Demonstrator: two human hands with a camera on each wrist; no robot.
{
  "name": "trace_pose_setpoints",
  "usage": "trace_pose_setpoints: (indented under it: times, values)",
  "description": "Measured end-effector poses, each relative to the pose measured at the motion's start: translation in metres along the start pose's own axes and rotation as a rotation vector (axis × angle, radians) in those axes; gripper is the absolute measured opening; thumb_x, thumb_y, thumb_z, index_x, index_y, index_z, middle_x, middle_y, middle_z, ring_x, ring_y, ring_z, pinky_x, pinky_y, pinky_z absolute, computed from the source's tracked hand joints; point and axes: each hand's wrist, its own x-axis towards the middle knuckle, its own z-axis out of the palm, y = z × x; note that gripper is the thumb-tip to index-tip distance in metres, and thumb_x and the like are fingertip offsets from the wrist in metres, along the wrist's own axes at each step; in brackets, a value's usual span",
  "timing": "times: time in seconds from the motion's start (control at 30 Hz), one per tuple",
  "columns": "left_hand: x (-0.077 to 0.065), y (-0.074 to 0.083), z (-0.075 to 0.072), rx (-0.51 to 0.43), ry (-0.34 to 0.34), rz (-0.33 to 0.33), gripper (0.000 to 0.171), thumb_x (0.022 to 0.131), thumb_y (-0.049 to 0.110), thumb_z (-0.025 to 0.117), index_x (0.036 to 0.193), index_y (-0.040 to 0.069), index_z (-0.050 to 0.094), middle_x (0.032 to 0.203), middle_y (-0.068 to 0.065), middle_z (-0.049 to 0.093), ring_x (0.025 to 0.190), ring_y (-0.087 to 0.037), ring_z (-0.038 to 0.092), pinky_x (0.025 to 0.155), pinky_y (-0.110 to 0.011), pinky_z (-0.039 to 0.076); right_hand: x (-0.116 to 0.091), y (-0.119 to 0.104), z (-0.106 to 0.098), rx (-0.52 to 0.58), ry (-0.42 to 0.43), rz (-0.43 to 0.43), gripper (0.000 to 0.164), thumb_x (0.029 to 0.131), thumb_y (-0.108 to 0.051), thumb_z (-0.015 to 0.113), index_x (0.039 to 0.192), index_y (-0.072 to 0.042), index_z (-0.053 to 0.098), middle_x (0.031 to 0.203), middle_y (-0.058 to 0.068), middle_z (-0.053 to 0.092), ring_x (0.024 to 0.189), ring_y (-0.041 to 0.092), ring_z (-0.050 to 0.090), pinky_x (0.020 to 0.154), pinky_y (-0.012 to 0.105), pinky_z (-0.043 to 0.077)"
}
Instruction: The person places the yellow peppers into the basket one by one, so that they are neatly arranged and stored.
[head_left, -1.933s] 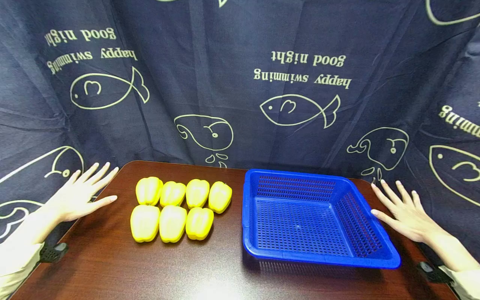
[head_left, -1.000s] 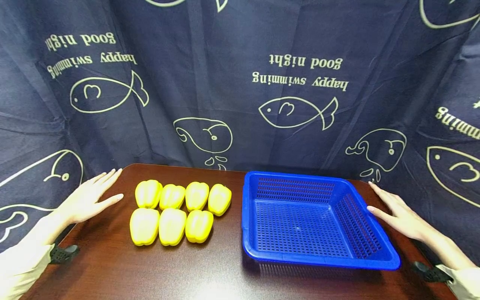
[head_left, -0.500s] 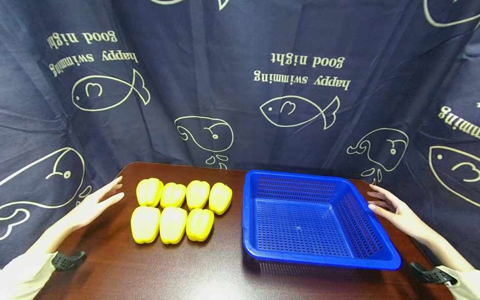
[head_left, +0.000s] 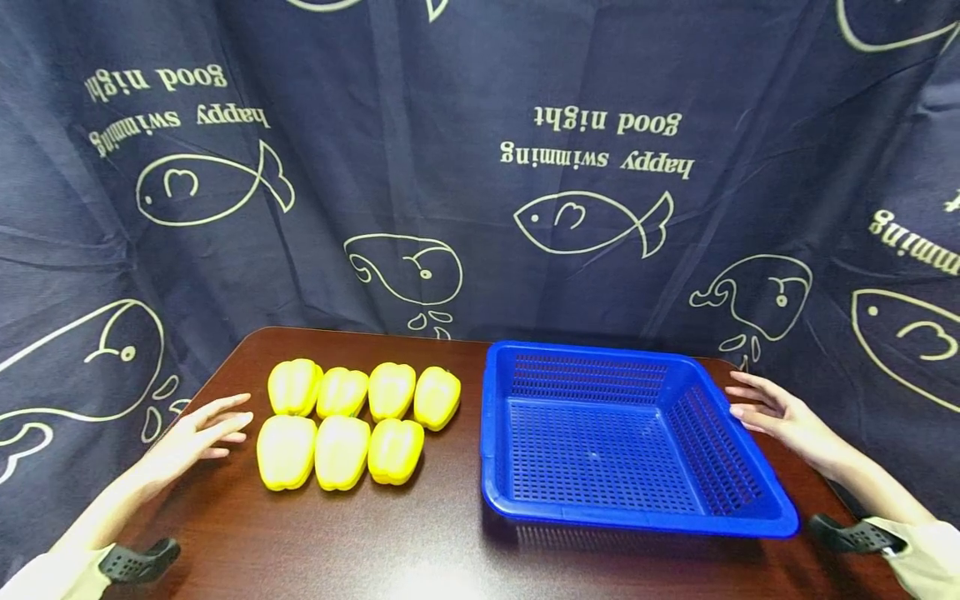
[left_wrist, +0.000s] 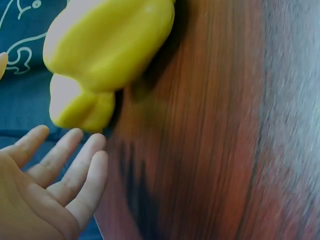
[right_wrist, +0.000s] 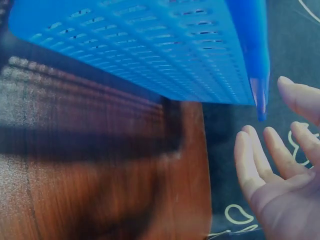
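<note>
Several yellow bell peppers (head_left: 342,452) lie in two rows on the left half of the table. To their left is my left hand (head_left: 187,437), fingers loosely bent and holding nothing. In the left wrist view its fingertips point at a yellow pepper (left_wrist: 110,45), with a gap between. A blue perforated plastic basket (head_left: 497,467) stands on the right half, with nothing in it. My right hand (head_left: 798,429) is at the basket's right side, thumb close to the rim. The right wrist view shows its relaxed fingers (right_wrist: 245,157) spread just off the basket's edge (right_wrist: 261,95), gripping nothing.
The dark brown wooden table (head_left: 360,542) has a rounded far left corner. Behind it hangs a dark blue curtain (head_left: 480,167) with printed fish and whales. Each wrist wears a black strap (head_left: 138,562).
My left hand has come lower and closer to the peppers, its fingers less spread. My right hand has turned and moved in toward the basket's right rim. Peppers and basket stay in place.
</note>
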Motion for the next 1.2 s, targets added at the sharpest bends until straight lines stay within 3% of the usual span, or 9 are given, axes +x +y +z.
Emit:
trace_pose_setpoints:
  times: [0.23,0.33,0.37,0.53,0.7,0.9,1.07,1.2]
  values:
    - [0.000,0.004,0.014,-0.102,-0.029,-0.088,0.032,0.102,0.024,0.044,0.133,0.034,0.041,0.104,0.039,0.050,0.089,0.003,0.063,0.072,-0.026,0.055,0.002,0.005,0.000,0.155,-0.045,0.023,0.054,0.096,0.013,0.038,0.133,-0.025,0.048,0.125,-0.013,0.062,0.108,0.000,0.063,0.085,0.015,0.052]
    - [0.001,0.005,0.016,-0.165,-0.061,-0.062,0.031,0.103,0.021,0.042,0.129,0.037,0.042,0.104,0.038,0.054,0.089,0.003,0.063,0.072,-0.025,0.055,0.003,0.011,-0.005,0.156,-0.062,0.008,0.053,0.096,0.012,0.038,0.135,-0.023,0.048,0.126,-0.012,0.062,0.108,0.001,0.063,0.084,0.014,0.052]
    - [0.002,0.004,0.017,-0.194,-0.079,-0.041,0.032,0.103,0.019,0.041,0.125,0.042,0.042,0.105,0.037,0.055,0.090,0.003,0.063,0.072,-0.025,0.056,0.004,0.012,-0.005,0.141,-0.057,0.008,0.052,0.096,0.010,0.040,0.135,-0.023,0.048,0.125,-0.012,0.062,0.108,0.001,0.063,0.084,0.014,0.052]
    - [0.001,0.003,0.018,-0.294,-0.152,0.026,0.040,0.104,0.012,0.035,0.121,0.047,0.043,0.109,0.032,0.058,0.092,0.002,0.064,0.074,-0.023,0.057,0.007,0.010,-0.005,0.051,-0.024,0.031,0.048,0.096,0.007,0.044,0.132,-0.026,0.050,0.122,-0.015,0.063,0.105,-0.001,0.063,0.082,0.014,0.052]
    - [0.002,0.005,0.025,-0.284,-0.135,0.013,0.038,0.102,0.011,0.041,0.120,0.045,0.045,0.109,0.034,0.057,0.094,0.006,0.061,0.074,-0.022,0.056,0.008,0.000,0.001,-0.069,0.021,0.124,0.046,0.097,0.003,0.047,0.128,-0.030,0.050,0.117,-0.023,0.062,0.101,-0.006,0.062,0.080,0.013,0.052]
    - [0.004,0.002,0.034,-0.299,-0.114,-0.007,0.039,0.099,0.008,0.047,0.118,0.043,0.047,0.106,0.031,0.057,0.095,0.009,0.058,0.074,-0.021,0.055,0.008,-0.001,0.002,-0.160,0.048,0.171,0.044,0.097,0.000,0.049,0.129,-0.030,0.051,0.117,-0.029,0.058,0.101,-0.009,0.061,0.078,0.011,0.051]
    - [0.002,-0.001,0.038,-0.310,-0.086,-0.013,0.041,0.097,0.006,0.050,0.114,0.044,0.048,0.103,0.028,0.057,0.093,0.007,0.059,0.072,-0.021,0.055,0.008,-0.003,0.001,-0.076,0.026,0.203,0.040,0.097,0.000,0.048,0.132,-0.020,0.051,0.119,-0.027,0.059,0.102,-0.006,0.062,0.079,0.013,0.051]
    - [0.001,-0.002,0.040,-0.332,-0.082,-0.007,0.042,0.096,0.004,0.051,0.112,0.043,0.049,0.101,0.023,0.060,0.091,0.004,0.060,0.072,-0.022,0.056,0.008,-0.003,0.000,0.082,-0.010,0.239,0.039,0.098,0.002,0.045,0.127,-0.023,0.056,0.118,-0.020,0.064,0.102,0.000,0.065,0.080,0.016,0.054]
